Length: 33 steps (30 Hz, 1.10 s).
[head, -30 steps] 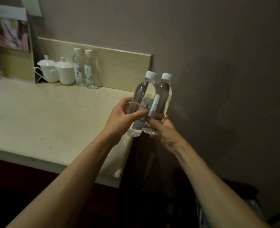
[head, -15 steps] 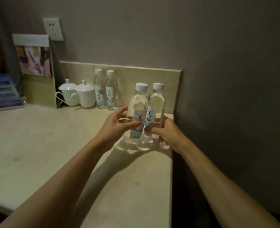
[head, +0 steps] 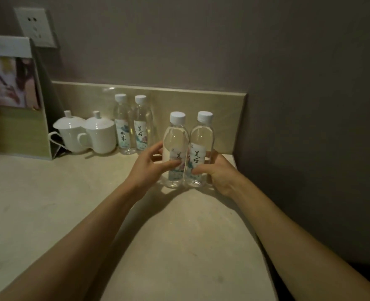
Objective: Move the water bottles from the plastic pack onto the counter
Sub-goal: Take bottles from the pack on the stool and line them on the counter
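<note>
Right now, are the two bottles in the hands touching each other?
Touching. The head view shows the left held bottle and the right held bottle pressed side by side, no gap between their bodies.

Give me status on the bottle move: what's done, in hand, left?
Done: two bottles stand by the backsplash beside the lidded cups. In hand: another pair, upright, bases on or just above the counter, left hand and right hand each gripping one. Left: release the grip. The pack isn't in view, so remaining count is unknown.
</note>
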Each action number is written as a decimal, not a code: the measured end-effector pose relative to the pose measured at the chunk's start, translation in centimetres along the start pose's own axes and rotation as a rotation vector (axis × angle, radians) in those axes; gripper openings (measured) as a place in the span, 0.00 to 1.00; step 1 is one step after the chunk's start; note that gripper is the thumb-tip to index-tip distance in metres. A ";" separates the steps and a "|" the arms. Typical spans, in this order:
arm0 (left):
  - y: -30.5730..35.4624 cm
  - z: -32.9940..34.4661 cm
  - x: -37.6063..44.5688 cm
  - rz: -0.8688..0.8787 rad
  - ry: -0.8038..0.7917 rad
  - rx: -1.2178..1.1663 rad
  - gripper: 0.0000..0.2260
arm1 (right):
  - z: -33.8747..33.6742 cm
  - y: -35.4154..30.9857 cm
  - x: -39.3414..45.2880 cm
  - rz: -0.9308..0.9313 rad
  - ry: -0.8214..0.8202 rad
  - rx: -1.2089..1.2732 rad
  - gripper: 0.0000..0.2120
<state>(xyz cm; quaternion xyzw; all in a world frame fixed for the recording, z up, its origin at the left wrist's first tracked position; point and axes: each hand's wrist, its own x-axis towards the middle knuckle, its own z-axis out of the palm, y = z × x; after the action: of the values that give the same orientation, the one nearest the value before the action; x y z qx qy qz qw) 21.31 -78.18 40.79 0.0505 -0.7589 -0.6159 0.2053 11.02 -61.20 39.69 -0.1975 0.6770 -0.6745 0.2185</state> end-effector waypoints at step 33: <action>-3.7 -4.8 3.9 0.098 0.015 0.332 0.18 | 6.6 0.5 1.9 -0.211 0.460 -0.625 0.27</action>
<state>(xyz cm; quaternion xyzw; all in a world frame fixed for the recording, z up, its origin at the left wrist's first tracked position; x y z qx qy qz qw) 18.87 -84.68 39.03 0.0514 -0.8501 -0.4710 0.2297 13.20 -67.72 39.14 -0.1669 0.8567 -0.4816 -0.0797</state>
